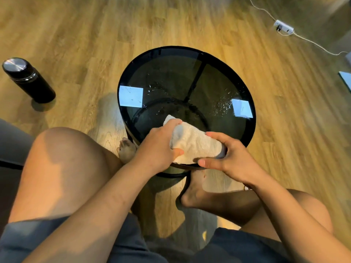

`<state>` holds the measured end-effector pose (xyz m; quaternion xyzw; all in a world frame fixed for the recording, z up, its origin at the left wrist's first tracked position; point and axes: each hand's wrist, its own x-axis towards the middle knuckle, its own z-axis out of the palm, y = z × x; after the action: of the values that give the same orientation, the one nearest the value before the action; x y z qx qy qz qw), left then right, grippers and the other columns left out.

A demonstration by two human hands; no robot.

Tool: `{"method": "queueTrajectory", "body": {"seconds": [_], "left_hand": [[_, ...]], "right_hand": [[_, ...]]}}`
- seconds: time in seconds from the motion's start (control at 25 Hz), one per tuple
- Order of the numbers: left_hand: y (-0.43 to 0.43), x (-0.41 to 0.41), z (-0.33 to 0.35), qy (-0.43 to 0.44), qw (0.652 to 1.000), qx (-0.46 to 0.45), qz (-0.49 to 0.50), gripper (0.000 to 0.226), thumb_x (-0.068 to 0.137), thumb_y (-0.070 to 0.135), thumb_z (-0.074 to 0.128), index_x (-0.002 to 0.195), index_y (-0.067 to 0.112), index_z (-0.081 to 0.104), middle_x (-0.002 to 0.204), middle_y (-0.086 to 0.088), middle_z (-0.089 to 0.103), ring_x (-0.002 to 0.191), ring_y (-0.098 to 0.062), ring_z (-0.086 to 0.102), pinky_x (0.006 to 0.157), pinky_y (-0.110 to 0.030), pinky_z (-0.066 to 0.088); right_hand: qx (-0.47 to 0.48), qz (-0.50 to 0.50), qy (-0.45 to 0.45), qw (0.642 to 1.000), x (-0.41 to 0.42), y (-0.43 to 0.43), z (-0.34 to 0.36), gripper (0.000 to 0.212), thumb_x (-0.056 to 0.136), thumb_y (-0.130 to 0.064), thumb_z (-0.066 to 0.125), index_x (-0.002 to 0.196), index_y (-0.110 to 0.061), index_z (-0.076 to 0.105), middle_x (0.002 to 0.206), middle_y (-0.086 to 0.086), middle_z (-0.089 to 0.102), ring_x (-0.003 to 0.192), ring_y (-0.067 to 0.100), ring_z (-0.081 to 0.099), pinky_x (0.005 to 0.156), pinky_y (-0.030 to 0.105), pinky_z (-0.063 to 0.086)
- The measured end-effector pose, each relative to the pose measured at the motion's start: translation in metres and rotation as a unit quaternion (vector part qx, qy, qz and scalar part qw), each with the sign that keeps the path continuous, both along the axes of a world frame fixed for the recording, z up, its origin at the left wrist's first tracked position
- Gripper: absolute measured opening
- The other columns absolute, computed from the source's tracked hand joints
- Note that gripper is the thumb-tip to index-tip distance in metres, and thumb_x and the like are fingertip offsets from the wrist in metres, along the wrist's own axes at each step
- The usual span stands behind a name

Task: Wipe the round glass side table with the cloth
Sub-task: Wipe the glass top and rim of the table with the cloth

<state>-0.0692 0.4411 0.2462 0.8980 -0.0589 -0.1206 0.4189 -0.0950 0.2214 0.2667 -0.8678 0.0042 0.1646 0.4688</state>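
The round side table (190, 52) has a dark glass top in a black rim and stands on the wood floor in front of my knees. Water droplets (224, 103) speckle the glass on the right and near the middle. A white cloth (195, 143) lies bunched over the near edge of the glass. My left hand (157, 147) grips its left end, fingers curled over the top and thumb underneath. My right hand (229, 156) holds its right end between curled fingers and thumb.
A black flask (28, 80) with a steel lid stands on the floor to the left. A white power strip (284, 28) and its cable lie at the far right. My bare feet (127, 149) rest by the table's base, and my knees flank it.
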Motion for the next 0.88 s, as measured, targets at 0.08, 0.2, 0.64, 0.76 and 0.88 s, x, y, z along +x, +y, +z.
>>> {"method": "queueTrajectory", "body": {"seconds": [0.08, 0.2, 0.64, 0.76, 0.88], "left_hand": [[0.002, -0.001, 0.002, -0.099, 0.993, 0.061, 0.016, 0.055, 0.076, 0.04, 0.08, 0.124, 0.038, 0.052, 0.112, 0.007, 0.06, 0.106, -0.02, 0.056, 0.078, -0.03, 0.04], [0.006, 0.003, -0.003, -0.121, 0.992, 0.031, -0.003, 0.04, 0.07, 0.057, 0.076, 0.102, 0.034, 0.066, 0.098, 0.011, 0.046, 0.098, -0.014, 0.047, 0.078, -0.029, 0.038], [0.023, 0.034, -0.032, -0.216, 0.952, 0.126, 0.178, 0.051, 0.082, 0.061, 0.049, 0.119, 0.026, 0.053, 0.11, 0.001, 0.051, 0.098, -0.018, 0.049, 0.083, -0.034, 0.032], [0.056, 0.074, -0.046, -0.137, 0.96, 0.065, 0.235, 0.056, 0.094, 0.048, 0.038, 0.142, 0.02, 0.038, 0.151, -0.012, 0.034, 0.141, -0.029, 0.028, 0.114, -0.049, 0.022], [0.054, 0.089, -0.063, -0.014, 0.966, -0.138, 0.219, 0.067, 0.095, 0.049, 0.025, 0.156, 0.026, 0.009, 0.166, -0.002, -0.005, 0.151, -0.017, -0.009, 0.122, -0.05, 0.0]], "right_hand": [[-0.166, 0.012, -0.125, 0.978, 0.001, -0.001, 0.0, 0.041, 0.064, -0.029, 0.088, 0.093, -0.046, 0.064, 0.092, -0.013, 0.058, 0.087, -0.004, 0.057, 0.074, 0.006, 0.043], [-0.029, -0.102, -0.098, 0.99, 0.013, -0.011, 0.015, 0.019, 0.062, -0.027, 0.082, 0.073, -0.035, 0.069, 0.083, -0.011, 0.061, 0.073, -0.004, 0.059, 0.065, 0.01, 0.045], [-0.357, -0.133, 0.028, 0.924, 0.017, 0.097, -0.059, 0.074, 0.095, -0.058, 0.035, 0.152, -0.012, 0.024, 0.155, 0.022, 0.028, 0.143, 0.042, 0.021, 0.114, 0.049, 0.025], [-0.368, -0.029, -0.07, 0.927, -0.003, 0.115, -0.071, 0.067, 0.099, -0.041, 0.027, 0.155, -0.007, 0.017, 0.161, 0.024, 0.013, 0.149, 0.042, 0.005, 0.121, 0.05, 0.01], [-0.306, 0.136, -0.177, 0.925, -0.003, 0.108, -0.075, 0.062, 0.098, -0.032, 0.032, 0.151, -0.001, 0.027, 0.159, 0.024, 0.02, 0.149, 0.041, 0.009, 0.119, 0.056, 0.018]]}}
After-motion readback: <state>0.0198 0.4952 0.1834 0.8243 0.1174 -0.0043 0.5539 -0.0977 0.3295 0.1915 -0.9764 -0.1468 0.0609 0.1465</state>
